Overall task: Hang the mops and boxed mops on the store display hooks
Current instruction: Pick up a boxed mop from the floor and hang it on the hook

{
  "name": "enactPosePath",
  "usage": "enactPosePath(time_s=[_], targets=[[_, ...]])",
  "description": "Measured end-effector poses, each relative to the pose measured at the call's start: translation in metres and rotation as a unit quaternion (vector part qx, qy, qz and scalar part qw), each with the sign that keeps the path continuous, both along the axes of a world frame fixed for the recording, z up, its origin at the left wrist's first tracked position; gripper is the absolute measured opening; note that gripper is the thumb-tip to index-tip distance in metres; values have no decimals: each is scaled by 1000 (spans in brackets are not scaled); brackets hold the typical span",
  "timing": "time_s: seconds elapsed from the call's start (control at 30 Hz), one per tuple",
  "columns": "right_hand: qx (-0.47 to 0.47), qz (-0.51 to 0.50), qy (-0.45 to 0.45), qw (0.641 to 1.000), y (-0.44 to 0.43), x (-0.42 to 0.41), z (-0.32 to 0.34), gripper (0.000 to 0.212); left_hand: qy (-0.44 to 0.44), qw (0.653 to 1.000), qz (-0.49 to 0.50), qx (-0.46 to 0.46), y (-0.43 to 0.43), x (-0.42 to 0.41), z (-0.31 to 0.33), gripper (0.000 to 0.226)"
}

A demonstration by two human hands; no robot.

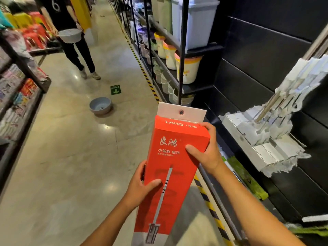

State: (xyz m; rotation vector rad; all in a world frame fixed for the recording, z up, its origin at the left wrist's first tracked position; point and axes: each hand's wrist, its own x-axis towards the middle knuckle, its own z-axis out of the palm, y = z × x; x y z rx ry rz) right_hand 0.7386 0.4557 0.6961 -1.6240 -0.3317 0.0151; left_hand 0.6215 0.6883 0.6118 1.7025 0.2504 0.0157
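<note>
gripping the red mop box (174,157) upright: left hand (142,185) curled at seven o'clock, right hand (205,150) clasping its two o'clock edge.

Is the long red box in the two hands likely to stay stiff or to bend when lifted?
The red box probably stays stiff: its edges look straight between the left hand and right hand. Likely light: the grip looks relaxed. Its white tab may flex.

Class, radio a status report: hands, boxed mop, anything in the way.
Left hand grips red mop box low, right hand near top. Box unhung. Hung mops close at right.
</note>
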Motion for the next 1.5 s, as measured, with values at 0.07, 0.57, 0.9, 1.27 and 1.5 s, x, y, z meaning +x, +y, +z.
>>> enactPosePath(time_s=[0.07, 0.57, 0.9, 1.27, 1.5], targets=[[-10, 2, -4, 1000, 15, 23, 1, 80, 0, 1000, 1, -8, 17, 23, -3, 81], [-35, -32, -7, 999, 135, 202, 18, 84, -5, 998, -44, -37, 137, 231, 0, 79], [-4, -95, -37, 995, 114, 359, 18, 84, -15, 996, -80, -48, 107, 403, 12, 76], [-45, -178, -83, 979, 55, 519, 70, 79, -51, 988, -139, -53, 45, 591, 56, 80], [-88, -264, -109, 954, 18, 574, 114, 82, -90, 963, -247, -54, 8, 712, 83, 81]])
